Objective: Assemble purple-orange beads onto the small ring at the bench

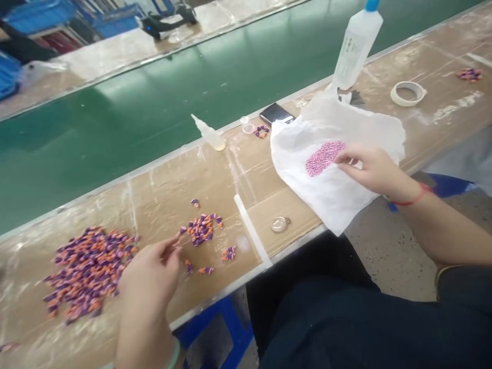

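Left hand (151, 271) at eight o'clock in view, thumb and fingertips drawn together beside a small cluster (202, 229) of purple-and-orange pieces; perhaps pinching one, cannot tell for certain. Just beside, at nine o'clock from that hand, a large loose heap (90, 271) of like pieces; at three, a few strays (229, 253). Right hand (371, 166) at three o'clock in view, thumb and fingers nearly together at the near end of a pink bead patch (323, 159) on a white sheet (326, 197); anything in the grip too small to tell. Farther out, between nine and ten from the right hand, a ring of pieces (263, 135) near a phone (275, 113); at two, another group (469, 75), past a tape roll (403, 101). Judged from layout: small share set apart, bulk left in the heap.
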Demonstrator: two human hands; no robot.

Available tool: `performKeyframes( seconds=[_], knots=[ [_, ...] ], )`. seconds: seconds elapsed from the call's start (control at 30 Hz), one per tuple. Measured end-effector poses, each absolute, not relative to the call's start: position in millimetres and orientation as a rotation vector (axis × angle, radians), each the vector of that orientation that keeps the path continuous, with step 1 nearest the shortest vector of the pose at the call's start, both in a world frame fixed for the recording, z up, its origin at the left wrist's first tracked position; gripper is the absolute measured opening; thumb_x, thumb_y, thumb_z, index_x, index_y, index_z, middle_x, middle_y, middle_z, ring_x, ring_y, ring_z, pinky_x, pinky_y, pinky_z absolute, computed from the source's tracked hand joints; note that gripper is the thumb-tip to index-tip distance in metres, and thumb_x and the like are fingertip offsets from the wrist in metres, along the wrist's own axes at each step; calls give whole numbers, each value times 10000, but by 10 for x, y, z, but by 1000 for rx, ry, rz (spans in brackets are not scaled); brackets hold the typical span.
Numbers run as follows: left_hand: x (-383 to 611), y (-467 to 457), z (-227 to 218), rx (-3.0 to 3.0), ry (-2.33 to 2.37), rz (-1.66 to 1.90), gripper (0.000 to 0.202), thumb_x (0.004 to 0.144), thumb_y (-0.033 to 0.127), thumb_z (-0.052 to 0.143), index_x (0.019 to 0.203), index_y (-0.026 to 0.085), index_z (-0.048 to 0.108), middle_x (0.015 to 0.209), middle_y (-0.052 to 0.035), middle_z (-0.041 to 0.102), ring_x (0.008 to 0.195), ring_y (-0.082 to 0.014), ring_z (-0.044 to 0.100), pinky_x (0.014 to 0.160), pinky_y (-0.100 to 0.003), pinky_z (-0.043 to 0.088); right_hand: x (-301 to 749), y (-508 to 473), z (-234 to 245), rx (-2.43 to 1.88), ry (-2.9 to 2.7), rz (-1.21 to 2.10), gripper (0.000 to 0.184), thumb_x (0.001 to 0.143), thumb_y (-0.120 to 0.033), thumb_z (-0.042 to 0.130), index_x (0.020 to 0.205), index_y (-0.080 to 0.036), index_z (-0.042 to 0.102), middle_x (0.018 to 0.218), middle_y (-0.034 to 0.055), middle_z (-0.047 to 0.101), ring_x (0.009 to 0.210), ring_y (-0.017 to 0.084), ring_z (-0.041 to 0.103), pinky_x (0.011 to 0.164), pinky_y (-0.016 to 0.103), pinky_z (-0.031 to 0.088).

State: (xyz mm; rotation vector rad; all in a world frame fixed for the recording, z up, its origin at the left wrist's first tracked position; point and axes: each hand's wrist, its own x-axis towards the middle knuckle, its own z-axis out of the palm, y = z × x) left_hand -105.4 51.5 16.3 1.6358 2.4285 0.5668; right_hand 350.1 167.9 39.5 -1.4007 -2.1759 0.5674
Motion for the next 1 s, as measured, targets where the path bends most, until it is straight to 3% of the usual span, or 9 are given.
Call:
performKeyframes(
  seconds=[0.17, 0.37, 0.5, 0.77, 1.0],
  knots=[
    [-1054, 387, 207, 1565, 2522, 631, 103, 635, 365, 679, 682, 275, 665, 697, 26, 705, 629, -233, 653, 566, -277, 427, 3642, 1934, 139, -1444, -2256, 405, 90, 832, -183, 556, 785, -190, 632, 873, 88, 658, 900, 249, 581, 851, 430, 450],
    [-1003, 301, 215, 1816, 2477, 837, 142, 644, 423, 681, 679, 288, 658, 636, 27, 681, 583, -220, 635, 536, -286, 436, 3619, 2041, 50, -1441, -2309, 414, 91, 805, -166, 570, 752, -196, 638, 855, 81, 637, 894, 246, 556, 855, 422, 435],
    [-920, 229, 226, 1579, 2417, 743, 176, 624, 428, 723, 694, 279, 659, 585, 21, 688, 535, -226, 652, 493, -289, 477, 3556, 2037, 34, -1390, -2350, 434, 120, 813, -157, 549, 760, -194, 650, 882, 84, 640, 899, 239, 558, 886, 426, 425],
    [-634, 186, 284, 1747, 2215, 781, 159, 645, 413, 726, 654, 267, 665, 541, 32, 670, 488, -195, 653, 467, -251, 486, 3594, 2000, 98, -1396, -2357, 434, 94, 816, -182, 543, 764, -198, 620, 868, 81, 635, 887, 244, 546, 853, 418, 414],
    [-562, 80, 223, 1725, 2139, 837, 172, 693, 399, 725, 738, 238, 682, 635, 3, 703, 545, -191, 670, 498, -250, 509, 3569, 2053, 58, -1338, -2419, 491, 79, 801, -195, 572, 732, -201, 608, 856, 81, 597, 873, 238, 516, 877, 418, 398]
  ],
)
